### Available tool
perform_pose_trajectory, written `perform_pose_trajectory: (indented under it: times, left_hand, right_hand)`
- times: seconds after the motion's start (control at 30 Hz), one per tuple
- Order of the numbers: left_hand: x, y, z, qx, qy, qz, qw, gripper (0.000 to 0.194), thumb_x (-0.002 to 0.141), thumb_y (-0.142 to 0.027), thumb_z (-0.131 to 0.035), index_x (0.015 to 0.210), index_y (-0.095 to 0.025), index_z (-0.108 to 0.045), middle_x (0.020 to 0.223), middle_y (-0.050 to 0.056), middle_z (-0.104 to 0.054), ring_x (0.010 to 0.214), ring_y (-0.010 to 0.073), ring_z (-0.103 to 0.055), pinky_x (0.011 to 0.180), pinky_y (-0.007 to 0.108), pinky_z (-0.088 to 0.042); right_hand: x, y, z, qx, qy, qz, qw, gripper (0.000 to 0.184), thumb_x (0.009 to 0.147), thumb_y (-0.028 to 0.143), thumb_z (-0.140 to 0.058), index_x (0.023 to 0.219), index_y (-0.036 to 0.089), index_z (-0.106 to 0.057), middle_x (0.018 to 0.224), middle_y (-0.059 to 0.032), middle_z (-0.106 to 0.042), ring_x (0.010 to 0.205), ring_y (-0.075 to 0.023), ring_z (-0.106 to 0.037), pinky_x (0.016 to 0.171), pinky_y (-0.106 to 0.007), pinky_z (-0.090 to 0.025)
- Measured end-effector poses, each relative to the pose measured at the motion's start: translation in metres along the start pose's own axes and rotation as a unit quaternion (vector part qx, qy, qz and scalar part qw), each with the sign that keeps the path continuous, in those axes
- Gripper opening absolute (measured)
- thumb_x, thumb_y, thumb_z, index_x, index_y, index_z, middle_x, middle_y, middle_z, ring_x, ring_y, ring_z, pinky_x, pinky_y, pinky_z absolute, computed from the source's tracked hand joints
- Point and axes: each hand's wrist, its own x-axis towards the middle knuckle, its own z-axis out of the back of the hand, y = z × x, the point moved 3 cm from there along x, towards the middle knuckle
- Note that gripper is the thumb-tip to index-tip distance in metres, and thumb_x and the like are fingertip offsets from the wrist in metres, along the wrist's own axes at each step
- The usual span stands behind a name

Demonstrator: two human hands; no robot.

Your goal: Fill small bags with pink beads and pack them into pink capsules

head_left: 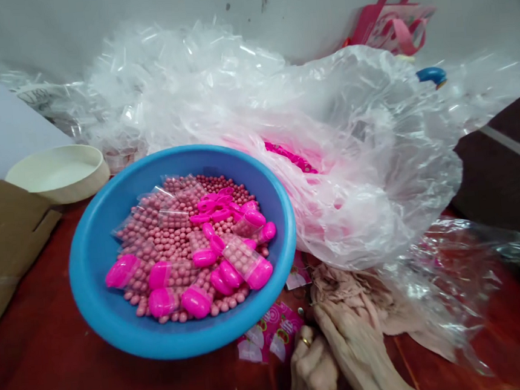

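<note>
My left hand (312,369), with a ring on one finger, is closed low in the picture, its fingers curled under. Against it rests my right hand (358,347), its fingers pressed together and bent down at the edge of a crumpled pinkish cloth (341,288). Whatever the fingers hold is hidden. Just left of the hands lie pink printed labels (278,330). A blue basin (191,342) holds pink round beads (168,236), clear tubes with bright pink caps (196,300) and loose pink plastic pieces (215,205).
Behind the basin, a large clear plastic bag (355,199) and heaped clear plastic (176,75) reach the wall. At left are a cream-coloured round tray (63,191) and a cardboard box (4,241). A pink bag (386,26) stands at the back right.
</note>
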Motion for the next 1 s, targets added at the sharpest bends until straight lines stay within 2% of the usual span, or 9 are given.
perform_pose_trajectory:
  times: [0.1, 0.2, 0.37, 0.63, 0.7, 0.8, 0.9, 0.97, 1.0]
  left_hand:
    - [0.007, -0.008, 0.006, -0.023, 0.025, 0.013, 0.999, 0.025, 0.091, -0.029, -0.053, 0.114, -0.02, -0.058, 0.118, 0.008, -0.06, 0.094, 0.0199, -0.062, 0.079, 0.04, -0.054]
    - [0.015, -0.017, 0.014, -0.044, 0.05, 0.033, 0.997, 0.026, 0.091, -0.029, -0.053, 0.115, -0.02, -0.057, 0.12, 0.009, -0.058, 0.097, 0.0208, -0.061, 0.081, 0.041, -0.053]
    - [0.026, -0.027, 0.025, -0.058, 0.064, 0.056, 0.995, 0.025, 0.091, -0.029, -0.053, 0.114, -0.021, -0.058, 0.121, 0.009, -0.058, 0.097, 0.0209, -0.061, 0.082, 0.041, -0.052]
    - [0.033, -0.027, 0.037, -0.041, 0.039, 0.082, 0.995, 0.023, 0.091, -0.029, -0.052, 0.112, -0.023, -0.059, 0.12, 0.009, -0.059, 0.097, 0.0207, -0.061, 0.081, 0.041, -0.053]
    - [0.031, -0.025, 0.036, -0.037, 0.031, 0.088, 0.995, 0.022, 0.092, -0.029, -0.052, 0.112, -0.023, -0.059, 0.12, 0.009, -0.059, 0.097, 0.0207, -0.061, 0.081, 0.041, -0.053]
    - [0.027, -0.021, 0.029, -0.03, 0.019, 0.098, 0.995, 0.022, 0.091, -0.029, -0.052, 0.111, -0.022, -0.059, 0.118, 0.008, -0.06, 0.094, 0.0196, -0.062, 0.079, 0.039, -0.054]
    - [0.023, -0.017, 0.021, -0.018, 0.006, 0.109, 0.994, 0.019, 0.092, -0.031, -0.051, 0.095, -0.017, -0.063, 0.093, 0.004, -0.066, 0.078, 0.0157, -0.062, 0.068, 0.033, -0.053]
    - [0.023, -0.017, 0.018, -0.007, -0.005, 0.112, 0.994, 0.032, 0.094, -0.037, -0.045, 0.079, -0.015, -0.064, 0.072, 0.003, -0.065, 0.067, 0.0158, -0.059, 0.059, 0.03, -0.049]
    - [0.023, -0.017, 0.017, -0.003, -0.01, 0.112, 0.994, 0.039, 0.094, -0.041, -0.043, 0.074, -0.014, -0.064, 0.065, 0.003, -0.064, 0.064, 0.0167, -0.057, 0.057, 0.03, -0.047]
  right_hand:
    - [-0.001, 0.013, 0.0, -0.059, 0.008, -0.006, 0.998, 0.035, 0.092, 0.031, -0.035, 0.077, 0.028, -0.067, 0.077, -0.0011, -0.073, 0.073, -0.023, -0.063, 0.098, -0.053, -0.024]
    - [0.001, 0.023, -0.001, -0.121, 0.017, -0.021, 0.992, 0.04, 0.094, 0.028, -0.03, 0.076, 0.026, -0.066, 0.074, -0.003, -0.071, 0.072, -0.0226, -0.062, 0.09, -0.048, -0.032]
    - [0.005, 0.032, -0.005, -0.13, 0.044, -0.013, 0.99, 0.04, 0.095, 0.029, -0.029, 0.075, 0.026, -0.064, 0.074, -0.0017, -0.07, 0.07, -0.0193, -0.061, 0.08, -0.037, -0.04]
    - [0.013, 0.039, -0.006, -0.1, 0.047, -0.027, 0.994, 0.044, 0.093, 0.042, -0.029, 0.069, 0.027, -0.063, 0.067, -0.0042, -0.068, 0.066, -0.0233, -0.062, 0.068, -0.04, -0.044]
    - [0.017, 0.042, -0.004, -0.052, 0.055, -0.062, 0.995, 0.045, 0.09, 0.049, -0.033, 0.064, 0.026, -0.062, 0.064, -0.0041, -0.067, 0.063, -0.0231, -0.061, 0.069, -0.041, -0.044]
    - [0.023, 0.04, 0.001, 0.048, 0.059, -0.149, 0.986, 0.05, 0.085, 0.059, -0.039, 0.055, 0.024, -0.06, 0.058, -0.0038, -0.065, 0.061, -0.0229, -0.061, 0.073, -0.042, -0.045]
    - [0.022, 0.026, 0.017, 0.097, 0.038, -0.194, 0.975, 0.059, 0.088, 0.061, -0.03, 0.058, 0.021, -0.062, 0.058, -0.0038, -0.065, 0.062, -0.0216, -0.062, 0.067, -0.036, -0.048]
    - [0.015, 0.009, 0.033, 0.194, -0.024, -0.256, 0.947, 0.057, 0.084, 0.064, -0.039, 0.06, 0.019, -0.064, 0.06, -0.0043, -0.065, 0.062, -0.0199, -0.062, 0.06, -0.031, -0.049]
    - [0.01, 0.0, 0.04, 0.263, -0.059, -0.292, 0.918, 0.053, 0.078, 0.066, -0.049, 0.06, 0.019, -0.064, 0.059, -0.0042, -0.065, 0.059, -0.0189, -0.061, 0.057, -0.029, -0.048]
